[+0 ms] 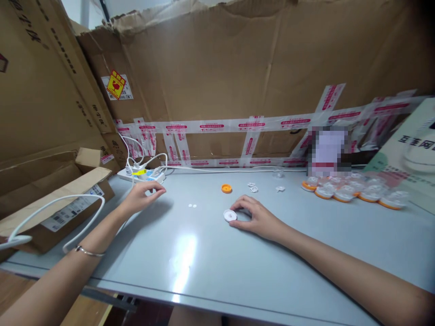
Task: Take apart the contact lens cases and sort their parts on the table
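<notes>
Filling the background, a tall brown cardboard carton (217, 72) is being banded by clear tape with pink print. Before it, a pale grey, glossy table (152, 271) is being streaked by reflected light. At the left, a long, open brown cardboard box (76, 206) is being supported on the tabletop.

Above the table, the left hand (141, 198) is being held near a white power strip (154, 177), its thumb and forefinger curved close together; whether the tips are being brought into contact cannot be told.

By the right hand (256, 218), a white, round, shallow disc (230, 216) is being gripped at its right side. The near edge is being pressed by the thumb and the far edge by the fingers, so the disc's left part is being left projecting beyond the grip, its face turned up. Whether it is being borne by the table cannot be told.

At the right, clear domes on orange-and-white bases (345, 193) are being displayed in a cluster. Beyond the disc, an orange, round, rimmed piece (226, 188) is being borne by the table, as are small white openwork pieces (254, 189) and, smallest, two tiny white discs (190, 205) between the hands.
</notes>
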`<act>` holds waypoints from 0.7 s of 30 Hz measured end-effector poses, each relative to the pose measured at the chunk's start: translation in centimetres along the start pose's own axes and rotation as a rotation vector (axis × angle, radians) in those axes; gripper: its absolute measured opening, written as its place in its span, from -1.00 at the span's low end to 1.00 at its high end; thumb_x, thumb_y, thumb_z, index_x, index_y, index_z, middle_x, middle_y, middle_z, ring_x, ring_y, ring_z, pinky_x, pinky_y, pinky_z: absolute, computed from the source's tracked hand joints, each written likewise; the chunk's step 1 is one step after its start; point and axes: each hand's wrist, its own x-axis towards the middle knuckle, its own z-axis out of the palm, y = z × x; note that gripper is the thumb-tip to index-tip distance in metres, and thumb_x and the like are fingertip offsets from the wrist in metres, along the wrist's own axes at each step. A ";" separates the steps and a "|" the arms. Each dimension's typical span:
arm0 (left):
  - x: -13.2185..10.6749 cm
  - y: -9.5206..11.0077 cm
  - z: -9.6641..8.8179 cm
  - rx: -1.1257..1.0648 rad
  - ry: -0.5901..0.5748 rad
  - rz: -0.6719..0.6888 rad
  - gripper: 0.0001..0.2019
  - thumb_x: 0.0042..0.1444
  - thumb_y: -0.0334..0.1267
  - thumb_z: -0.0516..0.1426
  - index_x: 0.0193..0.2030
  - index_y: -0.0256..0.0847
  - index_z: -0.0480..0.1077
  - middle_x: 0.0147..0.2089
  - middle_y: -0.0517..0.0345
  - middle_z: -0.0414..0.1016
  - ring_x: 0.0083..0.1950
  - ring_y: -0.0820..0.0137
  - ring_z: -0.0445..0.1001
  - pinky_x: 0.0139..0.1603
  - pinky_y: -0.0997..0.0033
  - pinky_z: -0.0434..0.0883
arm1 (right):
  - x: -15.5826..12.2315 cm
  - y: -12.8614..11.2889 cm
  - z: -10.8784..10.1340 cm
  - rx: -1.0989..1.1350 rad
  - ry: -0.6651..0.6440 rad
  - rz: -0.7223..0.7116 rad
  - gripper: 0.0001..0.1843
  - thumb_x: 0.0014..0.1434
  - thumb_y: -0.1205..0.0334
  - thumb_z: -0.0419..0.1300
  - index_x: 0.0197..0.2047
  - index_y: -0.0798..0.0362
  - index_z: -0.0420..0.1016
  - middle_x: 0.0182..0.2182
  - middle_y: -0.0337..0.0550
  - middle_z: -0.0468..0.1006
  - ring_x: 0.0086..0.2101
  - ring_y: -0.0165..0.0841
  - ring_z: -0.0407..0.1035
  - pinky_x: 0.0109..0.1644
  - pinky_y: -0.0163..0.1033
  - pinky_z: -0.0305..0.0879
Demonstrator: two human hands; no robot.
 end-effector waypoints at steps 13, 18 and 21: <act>1.9 13.2 9.3 -0.151 -0.290 0.194 -0.73 0.03 -0.28 0.15 -0.10 -0.27 0.35 -0.16 0.03 0.37 -0.13 0.35 0.36 -0.10 0.36 0.35 | 0.0 0.8 -0.4 0.038 -0.062 -0.045 -0.47 -0.12 -0.04 0.29 -0.12 0.07 0.34 -0.17 -0.07 0.38 -0.11 -0.23 0.28 0.00 -0.10 0.21; 2.7 13.5 10.1 -0.180 -0.291 0.212 -0.83 0.02 -0.33 0.16 -0.21 -0.26 0.40 -0.23 0.06 0.39 -0.15 0.36 0.38 -0.12 0.40 0.35 | -0.4 0.9 -1.1 0.165 -0.109 0.012 -0.24 -0.19 -0.01 0.34 0.05 0.04 0.18 -0.06 -0.04 0.34 -0.01 -0.20 0.24 0.09 -0.02 0.16; 3.0 13.2 9.5 -0.252 -0.300 0.149 -0.79 0.00 -0.32 0.18 -0.18 -0.24 0.40 -0.22 0.08 0.41 -0.21 0.40 0.41 -0.22 0.46 0.37 | -0.5 0.9 -1.4 0.203 -0.122 0.046 -0.20 -0.19 0.01 0.33 0.08 0.04 0.12 -0.06 -0.03 0.34 0.00 -0.23 0.23 0.13 -0.01 0.12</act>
